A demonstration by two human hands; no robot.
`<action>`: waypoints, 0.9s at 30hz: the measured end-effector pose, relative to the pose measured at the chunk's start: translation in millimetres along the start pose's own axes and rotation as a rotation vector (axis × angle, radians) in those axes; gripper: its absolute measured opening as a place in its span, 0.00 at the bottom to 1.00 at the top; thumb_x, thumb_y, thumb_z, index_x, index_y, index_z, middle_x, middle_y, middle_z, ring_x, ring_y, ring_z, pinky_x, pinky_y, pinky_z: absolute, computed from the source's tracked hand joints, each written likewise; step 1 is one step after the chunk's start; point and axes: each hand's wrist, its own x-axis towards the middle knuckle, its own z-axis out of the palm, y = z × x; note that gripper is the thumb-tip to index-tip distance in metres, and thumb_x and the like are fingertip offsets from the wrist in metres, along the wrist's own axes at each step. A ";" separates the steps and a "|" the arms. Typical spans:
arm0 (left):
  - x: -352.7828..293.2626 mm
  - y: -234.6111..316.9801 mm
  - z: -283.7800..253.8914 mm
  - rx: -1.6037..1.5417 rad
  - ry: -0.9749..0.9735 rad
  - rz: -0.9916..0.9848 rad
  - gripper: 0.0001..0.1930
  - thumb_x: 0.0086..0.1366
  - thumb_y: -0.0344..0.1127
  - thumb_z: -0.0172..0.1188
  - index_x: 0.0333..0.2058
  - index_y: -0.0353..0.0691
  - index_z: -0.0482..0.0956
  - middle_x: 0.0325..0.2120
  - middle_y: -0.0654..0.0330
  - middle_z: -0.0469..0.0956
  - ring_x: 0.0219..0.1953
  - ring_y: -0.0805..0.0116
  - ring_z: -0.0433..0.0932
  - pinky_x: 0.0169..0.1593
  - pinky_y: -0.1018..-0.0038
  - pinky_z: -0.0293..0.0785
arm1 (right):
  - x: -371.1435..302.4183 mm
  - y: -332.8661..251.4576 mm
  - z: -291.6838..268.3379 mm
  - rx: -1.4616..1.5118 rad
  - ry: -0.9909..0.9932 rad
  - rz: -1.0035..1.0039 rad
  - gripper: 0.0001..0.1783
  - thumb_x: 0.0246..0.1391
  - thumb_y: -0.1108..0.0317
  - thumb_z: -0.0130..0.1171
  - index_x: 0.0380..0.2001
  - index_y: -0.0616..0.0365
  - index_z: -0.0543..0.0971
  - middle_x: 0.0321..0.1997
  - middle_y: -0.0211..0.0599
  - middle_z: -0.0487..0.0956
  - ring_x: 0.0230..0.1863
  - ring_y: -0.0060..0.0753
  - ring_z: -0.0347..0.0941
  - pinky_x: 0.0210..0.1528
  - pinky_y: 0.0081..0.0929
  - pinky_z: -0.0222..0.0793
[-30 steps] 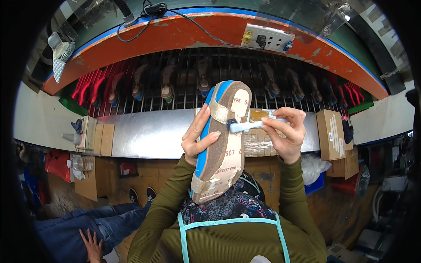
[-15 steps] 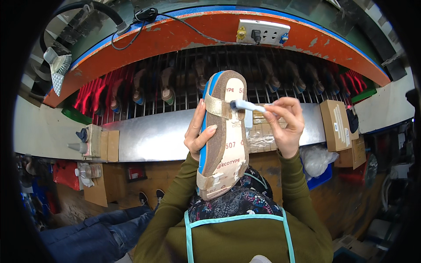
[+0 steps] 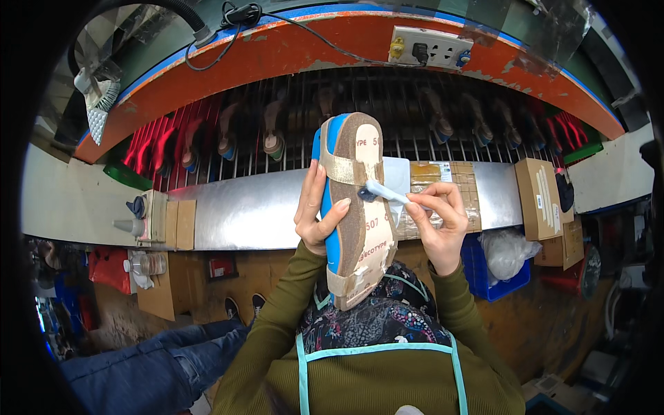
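Observation:
My left hand (image 3: 319,207) is closed round the side of an unfinished sandal (image 3: 369,238) on a blue shoe last (image 3: 337,131). The sandal's underside faces up, with a pale printed insole board, a brown rim and gold straps (image 3: 340,169) folded over the edge. My right hand (image 3: 443,225) pinches the pale handle of a small brush (image 3: 389,192) between thumb and fingers. The dark brush head lies at the brown rim and the board, just below the upper gold strap. Whether wet glue is on it I cannot tell.
Beyond my hands runs a metal ledge (image 3: 238,218), then a rack of rollers carrying several shoes, with red glowing areas at both sides. A taped cardboard piece (image 3: 446,173) lies on the ledge. A cardboard box (image 3: 539,200) and blue bin (image 3: 501,287) are on the right. Someone's jeans (image 3: 159,366) show lower left.
The brush head has moved from the strap's end to the rim and board just below it. My right hand has come lower, while my left hand keeps its hold on the sandal.

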 end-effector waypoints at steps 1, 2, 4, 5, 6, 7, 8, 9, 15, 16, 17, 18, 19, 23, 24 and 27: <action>1.2 0.1 -0.9 0.001 0.002 0.008 0.19 0.53 0.31 0.70 0.45 0.52 0.78 0.58 0.39 0.70 0.61 0.34 0.68 0.60 0.47 0.71 | 2.0 0.2 0.0 -0.052 0.003 -0.027 0.08 0.48 0.71 0.71 0.34 0.56 0.87 0.36 0.29 0.75 0.30 0.19 0.70 0.38 0.21 0.61; 3.6 0.0 -1.6 0.002 0.004 0.015 0.19 0.53 0.31 0.70 0.45 0.53 0.78 0.57 0.39 0.71 0.60 0.34 0.68 0.60 0.47 0.71 | 4.2 0.2 -0.2 -0.104 0.005 -0.055 0.08 0.47 0.70 0.71 0.34 0.55 0.87 0.36 0.28 0.75 0.29 0.20 0.70 0.40 0.23 0.59; 3.7 1.8 -3.8 0.008 -0.005 0.018 0.20 0.53 0.31 0.70 0.45 0.54 0.78 0.57 0.40 0.71 0.60 0.35 0.69 0.59 0.47 0.71 | 7.6 -2.5 -1.6 -0.219 0.041 -0.124 0.09 0.46 0.69 0.72 0.34 0.53 0.87 0.36 0.28 0.76 0.30 0.21 0.70 0.43 0.25 0.56; 3.6 1.7 -4.5 0.014 -0.014 0.021 0.20 0.52 0.32 0.70 0.45 0.54 0.78 0.57 0.40 0.71 0.60 0.35 0.69 0.59 0.47 0.71 | 7.3 -4.1 -2.7 -0.275 0.058 -0.160 0.10 0.45 0.68 0.73 0.34 0.51 0.87 0.36 0.27 0.76 0.31 0.22 0.70 0.44 0.26 0.54; 5.5 0.2 -4.7 0.021 -0.021 0.035 0.20 0.52 0.32 0.70 0.45 0.55 0.78 0.57 0.40 0.71 0.60 0.35 0.69 0.59 0.47 0.72 | 7.4 -4.7 -3.4 -0.296 0.079 -0.173 0.11 0.43 0.68 0.73 0.34 0.50 0.87 0.37 0.28 0.76 0.34 0.24 0.70 0.44 0.27 0.55; 5.9 0.1 -5.0 0.017 -0.019 0.040 0.20 0.52 0.32 0.70 0.45 0.55 0.78 0.57 0.40 0.71 0.60 0.35 0.69 0.59 0.47 0.72 | 6.8 -4.1 -2.3 -0.299 0.112 -0.201 0.11 0.43 0.68 0.74 0.34 0.49 0.87 0.37 0.28 0.76 0.34 0.24 0.70 0.44 0.27 0.54; 6.1 0.3 -5.0 0.014 -0.016 0.046 0.20 0.52 0.32 0.70 0.45 0.55 0.78 0.57 0.40 0.71 0.59 0.35 0.70 0.59 0.47 0.72 | 5.8 -2.3 -0.6 -0.302 0.146 -0.229 0.11 0.43 0.68 0.74 0.34 0.49 0.87 0.37 0.28 0.76 0.35 0.24 0.70 0.45 0.27 0.54; 6.2 0.6 -4.7 0.012 -0.015 0.048 0.20 0.52 0.32 0.70 0.45 0.55 0.78 0.57 0.40 0.72 0.59 0.34 0.70 0.59 0.47 0.72 | 5.2 -0.2 0.4 -0.304 0.176 -0.255 0.12 0.42 0.68 0.74 0.34 0.49 0.87 0.37 0.28 0.76 0.36 0.24 0.70 0.45 0.27 0.54; 7.3 -0.4 -4.1 0.025 -0.027 0.040 0.20 0.53 0.31 0.70 0.45 0.55 0.78 0.57 0.40 0.71 0.59 0.34 0.69 0.59 0.48 0.72 | -2.1 9.1 -4.6 -0.173 0.057 -0.167 0.12 0.41 0.70 0.74 0.34 0.50 0.87 0.37 0.27 0.76 0.34 0.24 0.69 0.44 0.26 0.56; 8.0 0.8 -5.0 0.016 -0.034 0.030 0.19 0.53 0.30 0.69 0.45 0.53 0.79 0.57 0.39 0.71 0.60 0.34 0.69 0.59 0.49 0.72 | -3.5 9.6 -5.7 -0.163 0.044 -0.151 0.12 0.41 0.70 0.74 0.34 0.50 0.87 0.37 0.27 0.76 0.34 0.24 0.69 0.44 0.26 0.56; 7.5 0.7 -4.2 0.009 -0.028 0.030 0.19 0.53 0.30 0.69 0.44 0.53 0.79 0.57 0.39 0.71 0.60 0.34 0.69 0.59 0.49 0.72 | -5.2 10.0 -6.2 -0.152 0.033 -0.147 0.12 0.41 0.70 0.74 0.34 0.50 0.87 0.36 0.27 0.76 0.33 0.24 0.68 0.44 0.26 0.56; 6.9 -0.8 -3.4 0.004 -0.021 0.031 0.19 0.53 0.30 0.69 0.44 0.52 0.79 0.57 0.38 0.71 0.60 0.34 0.69 0.59 0.49 0.72 | -7.0 10.5 -6.0 -0.140 0.024 -0.143 0.12 0.41 0.70 0.74 0.34 0.50 0.87 0.36 0.27 0.76 0.33 0.24 0.68 0.44 0.26 0.57; 6.2 -2.7 -2.4 -0.001 -0.015 0.033 0.18 0.53 0.30 0.69 0.44 0.52 0.79 0.57 0.38 0.70 0.60 0.34 0.69 0.59 0.49 0.72 | -8.9 11.1 -6.2 -0.132 0.023 -0.137 0.12 0.41 0.70 0.74 0.34 0.50 0.87 0.36 0.27 0.76 0.33 0.24 0.68 0.44 0.26 0.57; 7.1 -6.1 2.2 -0.011 0.004 0.023 0.19 0.53 0.33 0.70 0.45 0.51 0.78 0.59 0.40 0.70 0.61 0.35 0.67 0.60 0.48 0.70 | -16.4 10.0 -7.9 -0.122 0.021 -0.126 0.12 0.41 0.70 0.74 0.34 0.50 0.87 0.37 0.27 0.76 0.33 0.23 0.68 0.44 0.26 0.57; 7.3 -6.2 3.2 -0.008 0.010 0.020 0.20 0.53 0.33 0.70 0.45 0.52 0.78 0.59 0.40 0.69 0.62 0.35 0.67 0.61 0.48 0.70 | -18.0 8.9 -8.4 -0.125 0.019 -0.128 0.12 0.41 0.70 0.74 0.34 0.50 0.87 0.37 0.27 0.76 0.33 0.23 0.68 0.44 0.25 0.57; 6.4 -7.5 4.7 0.012 0.003 0.001 0.20 0.53 0.34 0.70 0.46 0.52 0.77 0.59 0.41 0.69 0.62 0.36 0.67 0.61 0.49 0.70 | -23.8 5.4 -9.1 -0.107 0.019 -0.099 0.12 0.41 0.70 0.74 0.34 0.50 0.87 0.37 0.28 0.76 0.35 0.25 0.68 0.44 0.26 0.57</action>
